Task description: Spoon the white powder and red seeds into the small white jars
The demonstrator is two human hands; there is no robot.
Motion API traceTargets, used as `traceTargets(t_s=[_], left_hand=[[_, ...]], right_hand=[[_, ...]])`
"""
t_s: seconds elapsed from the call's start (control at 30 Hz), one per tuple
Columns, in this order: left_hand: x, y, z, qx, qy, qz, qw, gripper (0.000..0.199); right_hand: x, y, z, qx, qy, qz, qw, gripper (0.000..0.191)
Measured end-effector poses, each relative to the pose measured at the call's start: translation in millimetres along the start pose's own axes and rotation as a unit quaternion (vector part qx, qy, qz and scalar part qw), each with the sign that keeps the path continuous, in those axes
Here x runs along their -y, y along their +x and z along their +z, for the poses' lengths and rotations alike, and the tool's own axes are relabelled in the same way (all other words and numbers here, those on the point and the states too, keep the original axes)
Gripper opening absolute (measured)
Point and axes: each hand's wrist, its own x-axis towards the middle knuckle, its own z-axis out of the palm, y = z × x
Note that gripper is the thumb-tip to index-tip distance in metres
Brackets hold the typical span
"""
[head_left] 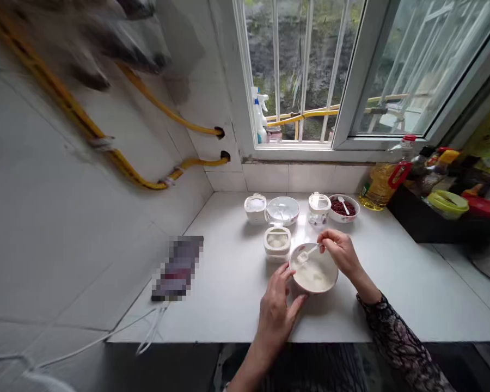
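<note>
A bowl of white powdery or grainy content (316, 277) sits near the middle of the white counter. My right hand (340, 251) pinches the handle of a small white spoon (306, 255), whose head is over the content at the bowl's upper left. Against the bowl's left side rests my left hand (276, 305), thumb and fingers spread, touching the rim and outer wall. Just behind on the left stands a lidded container (277, 243) with pale content. Farther back are a white container (255, 209), a bowl of clear liquid (283, 210), another clear container (319, 208) and a bowl of dark red beans (343, 208).
An oil bottle (379, 182) stands at the back right beside a black box (424, 218) of bottles and jars. A pixelated flat object (178, 268) with a white cable lies at the left. Yellow pipes (142, 182) run along the wall beside the window.
</note>
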Motion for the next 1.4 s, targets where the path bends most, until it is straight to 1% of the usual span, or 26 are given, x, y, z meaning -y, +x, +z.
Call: traceTargets(t_s=[0.17,0.3,0.47,0.57,0.63,0.7,0.77,0.8,0.83,0.9,0.93,0.97,1.0,1.03,1.17,1.23,1.3,1.4], left_hand=[[-3,1,-2.2,0.0,0.01,0.002,1.0,0.048],[-4,1,-2.1,-0.005,0.011,0.001,1.0,0.047],[-3,1,-0.9,-0.01,0.014,0.007,1.0,0.045],[-2,2,-0.3,-0.01,0.014,0.006,1.0,0.046],[-2,2,-0.1,-0.01,0.016,0.004,1.0,0.047],[-1,2,0.0,-0.009,0.018,0.002,1.0,0.048],[-1,2,-0.1,-0.007,0.017,0.003,1.0,0.048],[-1,2,-0.1,-0.007,0.017,0.004,1.0,0.048],[-1,2,-0.1,-0.007,0.017,0.004,1.0,0.048],[-1,1,-0.1,-0.008,0.016,0.002,1.0,0.047],[-1,1,-0.1,-0.008,0.016,0.001,1.0,0.047],[-1,1,-0.1,-0.008,0.016,0.0,1.0,0.047],[-1,1,-0.1,-0.006,0.016,-0.001,1.0,0.047],[-1,1,-0.2,-0.006,0.017,-0.001,1.0,0.048],[-1,1,-0.7,-0.008,0.02,0.001,1.0,0.048],[-2,1,-1.1,-0.007,0.019,0.0,1.0,0.048],[-3,1,-1.4,-0.005,0.015,-0.002,1.0,0.048],[-3,1,-1.7,-0.003,0.008,-0.007,1.0,0.047]], right_hand=[[-3,3,-4,0.022,0.092,0.063,0.994,0.014],[-2,4,-4,0.022,0.142,0.099,0.985,0.013],[-4,5,-3,0.024,0.16,0.115,0.98,0.011],[-5,7,0,0.018,0.164,0.108,0.98,0.011],[-4,8,5,0.008,0.158,0.079,0.984,0.011],[0,6,12,-0.008,0.132,0.019,0.991,0.013],[3,4,19,-0.031,0.07,-0.074,0.994,0.013],[5,3,23,-0.037,0.025,-0.132,0.99,0.013],[6,2,26,-0.037,-0.025,-0.195,0.98,0.012],[7,0,30,-0.024,-0.113,-0.307,0.945,0.017],[7,-1,30,-0.016,-0.142,-0.345,0.927,0.02],[7,-1,30,-0.014,-0.16,-0.368,0.916,0.022],[7,-2,28,-0.019,-0.167,-0.375,0.912,0.022],[8,-2,26,-0.029,-0.166,-0.37,0.914,0.022],[6,-3,12,-0.073,-0.135,-0.304,0.94,0.017],[2,-3,4,-0.089,-0.135,-0.277,0.947,0.016],[-4,-2,-3,-0.088,-0.161,-0.262,0.947,0.017],[-11,-1,-4,-0.051,-0.228,-0.258,0.938,0.018]])
